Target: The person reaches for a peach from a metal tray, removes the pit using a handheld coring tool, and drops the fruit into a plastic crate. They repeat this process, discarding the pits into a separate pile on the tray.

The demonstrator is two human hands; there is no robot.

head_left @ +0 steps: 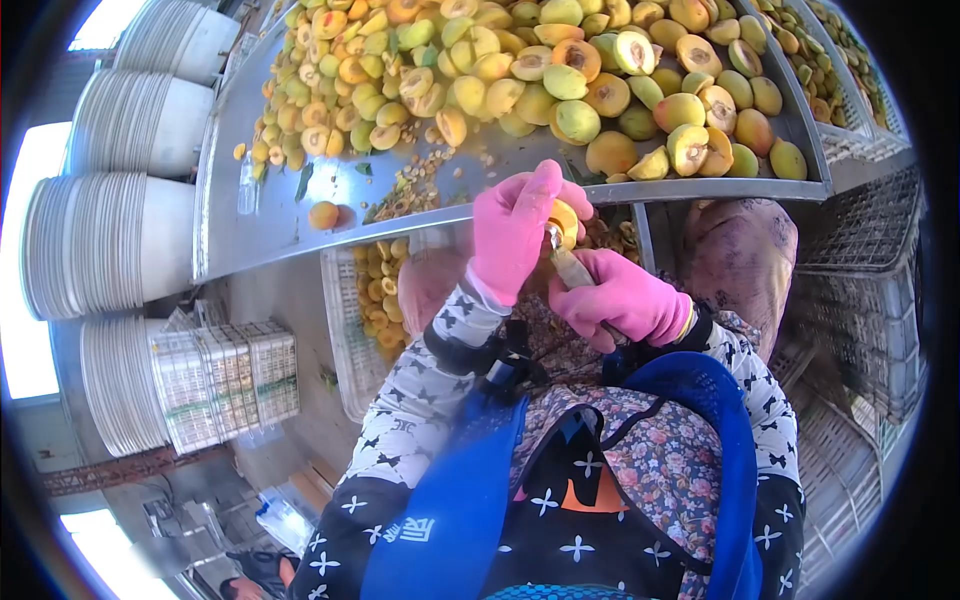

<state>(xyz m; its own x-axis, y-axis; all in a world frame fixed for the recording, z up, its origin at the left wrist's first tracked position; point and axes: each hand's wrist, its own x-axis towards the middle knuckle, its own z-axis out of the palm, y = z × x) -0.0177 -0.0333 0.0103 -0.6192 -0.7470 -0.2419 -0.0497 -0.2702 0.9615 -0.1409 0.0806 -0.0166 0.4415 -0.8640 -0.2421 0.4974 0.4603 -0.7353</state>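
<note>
My left hand (515, 235), in a pink glove, pinches a cut apricot (565, 222) above the front edge of a metal table. My right hand (625, 300), gloved in pink too, is closed around the pale handle of a small pitting knife (572, 268). Its metal tip touches the inside of the apricot; the blade's exact shape cannot be made out. Beyond both hands, a heap of whole and halved apricots (480, 80) covers much of the metal table (225, 220). Loose stones and scraps (415, 185) lie nearer the left hand.
Under the table edge stands a white crate (345, 350) of fruit pieces. Stacked crates (850, 300) rise on the right, and more fruit-filled crates (860, 130) sit beyond. Stacks of white tubs (110, 245) line the left. One apricot (323, 214) lies apart. Another person (250, 580) shows at lower left.
</note>
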